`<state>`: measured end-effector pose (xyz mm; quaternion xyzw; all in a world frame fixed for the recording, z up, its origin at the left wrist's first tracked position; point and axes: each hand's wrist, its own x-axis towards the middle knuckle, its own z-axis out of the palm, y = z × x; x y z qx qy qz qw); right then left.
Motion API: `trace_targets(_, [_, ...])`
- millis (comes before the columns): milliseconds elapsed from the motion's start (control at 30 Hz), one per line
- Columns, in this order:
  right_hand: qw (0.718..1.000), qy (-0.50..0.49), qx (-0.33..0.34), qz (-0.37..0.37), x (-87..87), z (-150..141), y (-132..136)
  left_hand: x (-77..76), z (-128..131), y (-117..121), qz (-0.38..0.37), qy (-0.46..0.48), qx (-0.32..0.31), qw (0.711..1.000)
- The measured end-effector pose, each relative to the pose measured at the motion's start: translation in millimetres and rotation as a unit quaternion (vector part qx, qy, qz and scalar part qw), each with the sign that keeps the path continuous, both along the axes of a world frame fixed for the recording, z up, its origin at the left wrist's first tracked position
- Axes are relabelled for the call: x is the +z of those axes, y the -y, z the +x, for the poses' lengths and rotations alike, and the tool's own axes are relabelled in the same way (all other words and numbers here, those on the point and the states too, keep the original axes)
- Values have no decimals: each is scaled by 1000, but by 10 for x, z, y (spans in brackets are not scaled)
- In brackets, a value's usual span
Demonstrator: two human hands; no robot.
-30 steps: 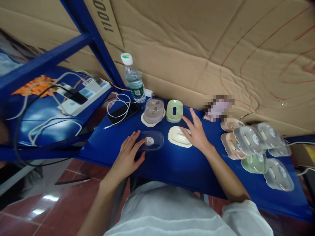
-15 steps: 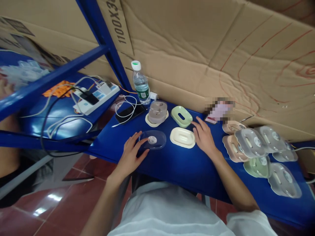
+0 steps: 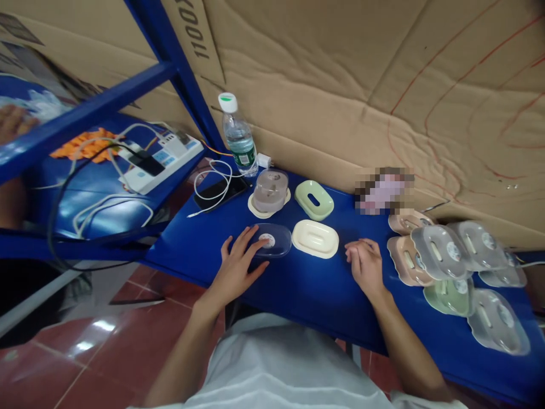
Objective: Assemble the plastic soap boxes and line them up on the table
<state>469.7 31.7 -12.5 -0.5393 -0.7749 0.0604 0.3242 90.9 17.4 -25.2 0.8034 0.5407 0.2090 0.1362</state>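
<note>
My left hand (image 3: 239, 262) is open, fingers spread, with its fingertips on a clear plastic lid (image 3: 279, 248) that bears a round sticker. To the lid's right lies a cream oval tray (image 3: 315, 238) with a raised middle. Behind that sits a light green soap dish (image 3: 324, 205) with a slot in its base. My right hand (image 3: 366, 266) rests on the table, right of the cream tray, its fingers curled in and nothing visible in them. A clear-covered box (image 3: 271, 192) on a cream base stands behind the lid.
Several lidded soap boxes (image 3: 443, 253) are piled at the right. A water bottle (image 3: 239, 139), a phone (image 3: 221, 192) with a white cable and a charger (image 3: 264, 161) are at the back left. Beyond a blue frame (image 3: 164, 71) lie a power strip (image 3: 166, 162), orange pieces (image 3: 87, 146) and another person's hand (image 3: 15, 122).
My right hand has drawn back from the green soap dish toward me, and its fingers have curled in. My left hand stays on the clear lid. The camera view has shifted slightly.
</note>
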Motion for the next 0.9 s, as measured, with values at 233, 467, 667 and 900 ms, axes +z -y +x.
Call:
trace_targets(233, [1000, -21, -1, 21, -6, 4, 61, 46, -18, -145, 28, -8, 11, 1000])
trace_targets(467, [994, 79, 17, -69, -22, -64, 1, 42, -145, -236, 9, 7, -9, 1000])
trace_targets(667, [985, 78, 96, -117, -118, -263, 25, 195, -141, -204, -37, 137, 35, 989])
trace_targets(900, [984, 55, 135, -101, -102, -329, 102, 126, 512, -161, -3, 140, -96, 985])
